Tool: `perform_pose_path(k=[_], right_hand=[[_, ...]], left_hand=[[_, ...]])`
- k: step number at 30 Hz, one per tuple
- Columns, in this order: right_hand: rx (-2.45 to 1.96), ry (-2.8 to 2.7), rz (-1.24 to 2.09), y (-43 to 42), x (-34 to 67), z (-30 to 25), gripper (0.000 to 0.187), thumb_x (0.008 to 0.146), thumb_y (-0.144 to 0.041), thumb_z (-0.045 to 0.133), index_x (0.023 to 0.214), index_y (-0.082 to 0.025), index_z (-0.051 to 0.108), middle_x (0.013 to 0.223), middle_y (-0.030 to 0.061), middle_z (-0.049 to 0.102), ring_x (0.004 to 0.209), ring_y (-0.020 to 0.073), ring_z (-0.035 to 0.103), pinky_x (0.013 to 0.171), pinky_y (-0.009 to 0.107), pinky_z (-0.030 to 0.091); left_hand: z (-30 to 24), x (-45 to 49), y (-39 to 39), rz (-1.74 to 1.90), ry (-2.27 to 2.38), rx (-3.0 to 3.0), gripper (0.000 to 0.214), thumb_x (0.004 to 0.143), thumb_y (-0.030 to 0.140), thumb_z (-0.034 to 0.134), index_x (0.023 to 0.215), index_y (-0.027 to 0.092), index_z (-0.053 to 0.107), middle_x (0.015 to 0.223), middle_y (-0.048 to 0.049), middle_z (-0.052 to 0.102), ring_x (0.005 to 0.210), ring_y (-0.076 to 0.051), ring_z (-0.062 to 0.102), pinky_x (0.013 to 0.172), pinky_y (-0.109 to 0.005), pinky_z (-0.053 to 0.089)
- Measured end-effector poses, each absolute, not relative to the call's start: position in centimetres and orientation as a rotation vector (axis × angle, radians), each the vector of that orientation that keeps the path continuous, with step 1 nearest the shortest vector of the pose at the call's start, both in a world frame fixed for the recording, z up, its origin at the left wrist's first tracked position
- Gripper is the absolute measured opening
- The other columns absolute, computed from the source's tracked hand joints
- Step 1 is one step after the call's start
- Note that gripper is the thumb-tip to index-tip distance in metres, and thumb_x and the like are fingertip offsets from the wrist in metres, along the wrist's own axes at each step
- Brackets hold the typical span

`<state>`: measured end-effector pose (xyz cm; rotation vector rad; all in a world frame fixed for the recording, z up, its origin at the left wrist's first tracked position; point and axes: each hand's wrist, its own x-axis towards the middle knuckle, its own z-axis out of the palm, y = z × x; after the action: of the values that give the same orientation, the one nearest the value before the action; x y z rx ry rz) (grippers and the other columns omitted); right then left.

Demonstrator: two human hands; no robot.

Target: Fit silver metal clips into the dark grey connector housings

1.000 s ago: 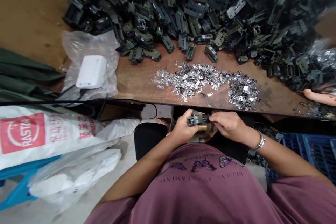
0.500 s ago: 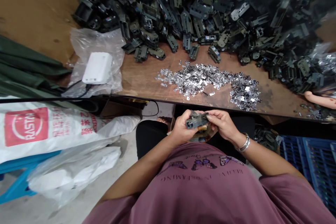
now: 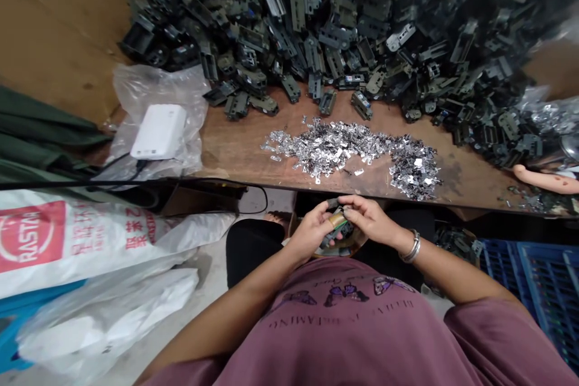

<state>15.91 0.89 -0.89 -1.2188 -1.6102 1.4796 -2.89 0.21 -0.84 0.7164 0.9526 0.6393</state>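
Observation:
Over my lap, my left hand (image 3: 313,230) is closed around a small dark grey plastic housing (image 3: 344,233). A yellow-brown band and a thin green strip show by its fingers; I cannot tell whether the band belongs to the housing or is wrapped on a finger. My right hand (image 3: 371,221), with a silver bracelet at its wrist, pinches the housing's upper right end between thumb and fingers. Whether those fingertips also hold a small piece is hidden. Beneath both hands a round container (image 3: 357,245) shows in part.
Small shiny metal pieces (image 3: 332,148) lie heaped on the wooden table (image 3: 235,145). Behind them rises a big pile of dark plastic housings (image 3: 307,42). A white box (image 3: 159,131) rests on clear plastic at left. Blue crates (image 3: 543,277) stand right, a printed white sack (image 3: 99,235) left.
The housing has been turned in my hands, so the yellow-brown band now faces up. Both hands sit slightly lower and closer together. The whole view has shifted a little.

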Motion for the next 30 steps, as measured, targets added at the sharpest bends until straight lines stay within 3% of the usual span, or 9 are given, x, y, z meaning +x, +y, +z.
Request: perform_pose_path(k=[3,5,7,10,15,19,24,30], right_hand=[[-1.326,-2.012,1.100,3.5,17.3,0.0,0.032,0.099,-0.037,0.042,0.116,-0.019,0.063,0.093,0.0056,0.069,0.081,0.0168,0.064,0.075,0.031,0.050],[-1.486,-2.206,0.677,5.8,18.4,0.2,0.030,0.099,-0.032,0.042,0.112,-0.016,0.065,0.103,0.0106,0.068,0.092,0.0206,0.063,0.082,0.033,0.048],[-1.666,-2.375,0.342,7.7,19.2,-0.1,0.027,0.098,-0.026,0.043,0.108,-0.015,0.066,0.105,0.0134,0.066,0.092,0.0227,0.062,0.078,0.032,0.045],[-1.778,-2.577,0.132,9.3,19.7,-0.8,0.025,0.095,-0.020,0.043,0.101,-0.014,0.066,0.098,0.0139,0.064,0.082,0.0223,0.060,0.069,0.031,0.040],[-1.588,-2.331,0.363,7.2,18.9,-0.9,0.014,0.088,-0.021,0.050,0.077,-0.017,0.059,0.075,0.0075,0.061,0.069,0.0191,0.056,0.065,0.030,0.041],[-1.365,-1.853,0.754,3.6,16.6,-0.4,0.008,0.087,-0.029,0.060,0.090,-0.022,0.059,0.072,-0.0003,0.063,0.056,0.0126,0.053,0.053,0.026,0.044],[-1.101,-1.901,0.651,1.9,14.4,0.3,0.008,0.091,-0.021,0.057,0.089,-0.023,0.065,0.084,0.0045,0.069,0.077,0.0164,0.065,0.068,0.030,0.054],[-1.070,-1.953,0.483,1.2,14.0,-0.6,0.015,0.093,-0.018,0.056,0.096,-0.023,0.069,0.085,0.0067,0.070,0.079,0.0180,0.067,0.071,0.032,0.057]], left_hand=[[-0.5,-2.3,0.5,0.666,0.938,0.583,0.054,0.068,0.040,0.075,0.115,0.018,0.058,0.082,-0.0039,0.066,0.058,-0.011,0.060,0.047,-0.020,0.045],[-0.2,-2.1,0.8,0.699,0.920,0.516,0.047,0.065,0.034,0.074,0.107,0.018,0.060,0.084,-0.0040,0.066,0.062,-0.012,0.061,0.048,-0.020,0.046],[0.1,-1.9,1.1,0.715,0.922,0.501,0.038,0.062,0.029,0.072,0.097,0.018,0.060,0.085,-0.0039,0.065,0.066,-0.013,0.062,0.047,-0.020,0.046],[0.6,-1.7,1.4,0.716,0.974,0.512,0.036,0.063,0.028,0.070,0.095,0.018,0.058,0.085,-0.0035,0.066,0.062,-0.013,0.061,0.045,-0.020,0.045],[0.8,-1.4,1.8,0.766,1.054,0.518,0.037,0.064,0.030,0.069,0.098,0.018,0.057,0.090,-0.0032,0.068,0.059,-0.011,0.059,0.047,-0.020,0.045],[0.4,-1.3,1.8,0.826,1.031,0.601,0.041,0.062,0.019,0.066,0.103,0.018,0.060,0.095,-0.0039,0.068,0.082,-0.016,0.064,0.066,-0.022,0.049],[0.0,-1.1,1.4,0.861,1.059,0.833,0.029,0.065,0.019,0.064,0.093,0.017,0.056,0.087,0.0002,0.062,0.089,-0.016,0.058,0.078,-0.026,0.046],[-0.3,-1.2,0.4,0.887,1.215,1.110,0.024,0.067,0.016,0.063,0.087,0.019,0.050,0.078,0.0027,0.052,0.074,-0.013,0.050,0.069,-0.025,0.042]])
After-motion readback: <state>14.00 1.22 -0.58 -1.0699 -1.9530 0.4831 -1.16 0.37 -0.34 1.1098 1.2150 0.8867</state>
